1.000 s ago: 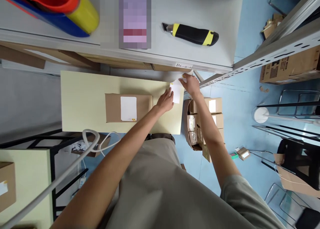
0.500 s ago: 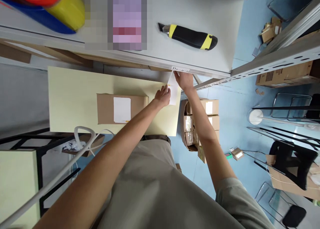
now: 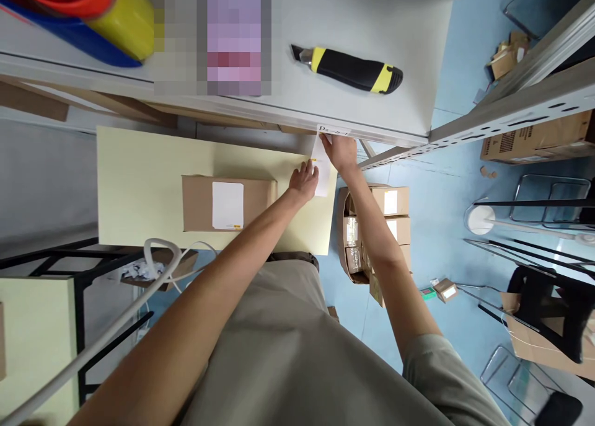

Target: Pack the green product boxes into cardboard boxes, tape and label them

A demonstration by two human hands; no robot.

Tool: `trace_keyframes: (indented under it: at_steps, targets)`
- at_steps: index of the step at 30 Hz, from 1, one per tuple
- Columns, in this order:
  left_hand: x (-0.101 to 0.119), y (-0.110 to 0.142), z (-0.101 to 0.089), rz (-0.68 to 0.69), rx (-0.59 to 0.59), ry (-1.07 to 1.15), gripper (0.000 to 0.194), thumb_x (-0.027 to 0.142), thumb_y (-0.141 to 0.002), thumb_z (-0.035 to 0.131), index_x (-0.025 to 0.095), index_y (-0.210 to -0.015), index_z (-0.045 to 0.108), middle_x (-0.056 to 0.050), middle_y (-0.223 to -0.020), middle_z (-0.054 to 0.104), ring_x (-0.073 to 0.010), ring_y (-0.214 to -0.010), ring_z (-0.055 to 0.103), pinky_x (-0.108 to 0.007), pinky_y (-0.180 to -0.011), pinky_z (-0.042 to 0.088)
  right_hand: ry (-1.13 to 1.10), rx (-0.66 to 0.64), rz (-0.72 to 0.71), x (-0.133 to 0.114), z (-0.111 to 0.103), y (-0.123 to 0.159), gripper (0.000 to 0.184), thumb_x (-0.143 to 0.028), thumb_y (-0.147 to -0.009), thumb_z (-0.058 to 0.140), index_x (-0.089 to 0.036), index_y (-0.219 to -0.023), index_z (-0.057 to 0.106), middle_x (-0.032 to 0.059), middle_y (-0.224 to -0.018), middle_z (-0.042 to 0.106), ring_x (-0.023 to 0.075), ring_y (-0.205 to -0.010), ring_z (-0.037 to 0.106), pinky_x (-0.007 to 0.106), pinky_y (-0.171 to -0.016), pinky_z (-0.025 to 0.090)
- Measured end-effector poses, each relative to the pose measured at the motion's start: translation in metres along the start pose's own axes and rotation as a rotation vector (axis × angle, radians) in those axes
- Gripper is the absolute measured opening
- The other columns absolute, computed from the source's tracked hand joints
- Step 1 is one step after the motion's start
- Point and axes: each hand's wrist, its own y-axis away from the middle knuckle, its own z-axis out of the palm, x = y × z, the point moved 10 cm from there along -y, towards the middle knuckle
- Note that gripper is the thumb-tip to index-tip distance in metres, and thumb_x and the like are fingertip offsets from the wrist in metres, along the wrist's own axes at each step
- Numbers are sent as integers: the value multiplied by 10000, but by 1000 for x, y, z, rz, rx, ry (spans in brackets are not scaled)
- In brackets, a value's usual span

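Your work is with the paper [image 3: 321, 181], a white strip at the right end of the table [image 3: 139, 184], just right of the frame's centre; its lower part lies over the pale top and its upper part reaches up to the shelf [image 3: 279, 106]. Your left hand [image 3: 304, 181] is at the strip's left side, fingers bent and slightly spread near its small yellow mark [image 3: 314, 160]; whether they pinch the paper or merely rest on it, I cannot tell. Your right hand [image 3: 341, 153] is curled at the upper end, thumb side against the paper, with its fingertips out of sight by the shelf edge, so I cannot confirm a grasp there either. To handle it well, let your left fingers bear lightly on the strip so that it does not skid, and keep any pull from your right hand slow and even, since thin paper would probably crease or tear under a jerk. Mind your right knuckles, close under the shelf's tag [image 3: 333, 129]. The box [image 3: 199, 203], left of your left hand, is well apart from the strip; keep your forearm from nudging it.
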Motion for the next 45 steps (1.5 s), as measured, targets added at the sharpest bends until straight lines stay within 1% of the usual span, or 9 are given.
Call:
trace_keyframes:
  at_steps: [4,11,17,23,28,31,35,40,45]
  targets:
    - [1,-3,0,-19,-4,38,799,172,-968,576,64,-1724,341,-286,-1845,206,-424,-1678,298,-561,-1287,379,-32,-7,47,0,-1,1,534,-521,-1177,411,-155,-1400,728,209,-1361,755,387,-1277,682,518,-1101,523]
    - [2,-14,3,-61,-73,38,1103,504,-905,771,86,-1774,237,-306,-1843,186,-496,-1618,353,-586,-1278,374,-27,13,122,21,-8,18,423,-370,-1159,407,-181,-1296,760,186,-1211,793,372,-1138,732,520,-1050,558]
    - [3,-12,3,-76,-88,5,1095,540,-891,780,110,-1766,282,-298,-1854,152,-505,-1617,356,-592,-1278,368,-128,141,225,41,-31,42,535,-472,-1191,283,-191,-1302,725,186,-1252,759,343,-1161,710,476,-1003,560]
    - [3,-7,1,-82,-104,13,1081,475,-861,810,123,-1754,313,-294,-1860,116,-500,-1615,381,-575,-1270,402,-257,336,268,28,-68,102,490,-509,-1188,280,-259,-1311,683,150,-1294,712,290,-1238,691,407,-981,564]
    - [-17,1,-17,-168,-3,407,876,432,-836,803,191,-1632,527,-210,-1769,368,-396,-1596,464,-437,-1268,448,-565,522,332,4,-77,171,441,-591,-1128,406,-257,-1183,690,131,-1188,741,261,-1115,713,411,-970,587]
    - [-30,26,-24,-105,100,901,601,442,-886,701,168,-1421,675,-186,-1529,640,-318,-1403,643,-424,-1180,529,-738,627,453,-1,-67,209,447,-666,-1066,503,-251,-1086,668,95,-1047,741,239,-960,724,377,-864,608]
    - [-48,91,-2,-32,-4,1497,403,497,-858,640,162,-1064,728,-157,-1105,801,-256,-1033,756,-398,-979,609,-910,707,539,-10,-46,243,453,-703,-974,632,-250,-967,634,55,-937,705,230,-877,710,363,-807,604]
    - [-90,180,11,16,-30,1600,311,450,-767,747,181,-922,757,-86,-925,787,-202,-832,732,-342,-803,571,-881,612,530,-45,-26,254,463,-712,-946,651,-250,-919,628,52,-918,702,225,-885,690,357,-816,591]
    - [-133,238,3,83,-3,1491,278,447,-759,808,188,-852,768,-76,-858,786,-194,-805,710,-311,-705,519,-845,500,521,-104,-14,253,510,-758,-929,651,-248,-910,627,60,-936,704,226,-914,675,350,-806,583]
